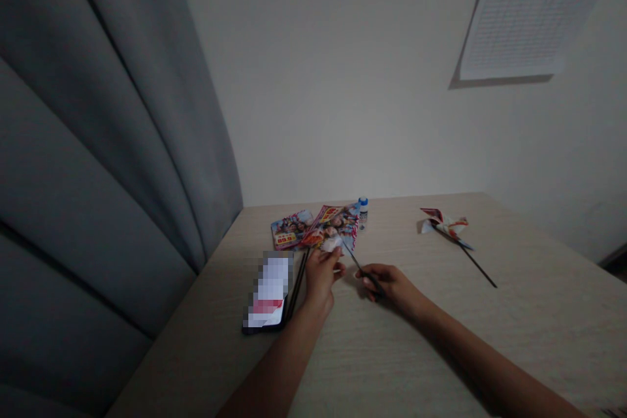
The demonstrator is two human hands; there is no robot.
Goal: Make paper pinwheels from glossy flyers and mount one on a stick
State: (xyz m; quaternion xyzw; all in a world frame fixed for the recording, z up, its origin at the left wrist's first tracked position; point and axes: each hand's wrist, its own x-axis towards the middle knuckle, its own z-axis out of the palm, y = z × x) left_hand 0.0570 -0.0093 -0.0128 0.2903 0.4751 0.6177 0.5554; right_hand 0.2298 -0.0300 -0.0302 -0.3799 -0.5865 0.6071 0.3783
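Note:
My left hand [321, 277] pinches the lower edge of a colourful printed paper sheet [341, 221], holding it raised a little and tilted. In my right hand [393, 285] is a pair of scissors [363, 269], its dark handles inside my fingers. The thin blades point up and left to the paper's lower right part; whether they are parted cannot be made out. Behind the sheet's left side lie more printed papers [284, 230] of the same look. A small bottle with a blue cap [363, 211] stands just beyond the sheet's right edge.
A phone [269, 290] with a lit, blurred screen lies left of my left hand, beside dark thin sticks [298, 284]. Farther right on the table [529, 313] rests a paper pinwheel [447, 225] on a dark stick. Grey curtain [122, 111] borders the left side; a wall stands behind.

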